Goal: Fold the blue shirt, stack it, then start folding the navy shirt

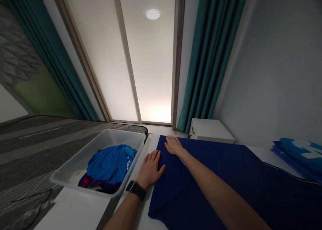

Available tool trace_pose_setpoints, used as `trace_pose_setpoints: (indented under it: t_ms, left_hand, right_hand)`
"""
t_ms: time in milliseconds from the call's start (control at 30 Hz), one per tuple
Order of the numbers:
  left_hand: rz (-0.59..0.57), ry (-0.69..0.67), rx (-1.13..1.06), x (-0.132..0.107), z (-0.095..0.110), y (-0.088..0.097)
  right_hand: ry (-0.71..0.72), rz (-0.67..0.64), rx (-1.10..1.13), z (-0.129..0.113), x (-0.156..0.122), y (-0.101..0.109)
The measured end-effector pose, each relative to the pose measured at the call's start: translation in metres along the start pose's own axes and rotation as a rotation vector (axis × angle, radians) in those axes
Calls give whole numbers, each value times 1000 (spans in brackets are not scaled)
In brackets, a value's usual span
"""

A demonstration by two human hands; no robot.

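A dark blue garment (216,163) lies spread out over the white table (147,156), running off toward the right edge of the view. My left hand (151,168) rests flat at the garment's left edge, fingers stretched and thumb on the cloth; a dark watch sits on that wrist. Near the far left corner of the cloth, my right hand (173,145) lies flat with its fingers extended, its forearm crossing above the fabric. Neither hand grips anything. The garment's near right part runs out of view.
Left of the table stands a translucent plastic bin (72,163) holding crumpled clothes, a bright blue shirt (113,163) on top. Folded blue and white clothes (299,156) are stacked at the right. A white cabinet (213,129) stands beyond the table, by a teal curtain (208,55).
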State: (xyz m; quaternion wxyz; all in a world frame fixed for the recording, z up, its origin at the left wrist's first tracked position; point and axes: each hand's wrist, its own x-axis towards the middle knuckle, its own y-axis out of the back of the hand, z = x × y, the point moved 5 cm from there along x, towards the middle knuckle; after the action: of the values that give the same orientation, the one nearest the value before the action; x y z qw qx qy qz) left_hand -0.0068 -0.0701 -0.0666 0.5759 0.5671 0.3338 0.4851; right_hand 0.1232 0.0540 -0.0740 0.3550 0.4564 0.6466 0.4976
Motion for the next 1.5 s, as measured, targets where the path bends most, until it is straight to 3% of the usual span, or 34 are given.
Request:
trace_pose_setpoints:
  t_ms: [267, 567, 1000, 1233, 1500]
  left_hand:
    - [8, 5, -10, 0, 2, 3]
    - [12, 17, -8, -2, 2, 4]
    - [-12, 29, 3, -2, 2, 5]
    - [-16, 26, 24, 0, 0, 3]
    - [16, -25, 47, 1, -3, 0]
  right_hand:
    - [-57, -35, -10, 15, 2, 2]
    - [113, -114, -8, -22, 9, -9]
    - [74, -80, -41, -30, 8, -4]
    - [112, 12, -43, -29, -29, 14]
    - [212, 73, -79, -38, -123, 19]
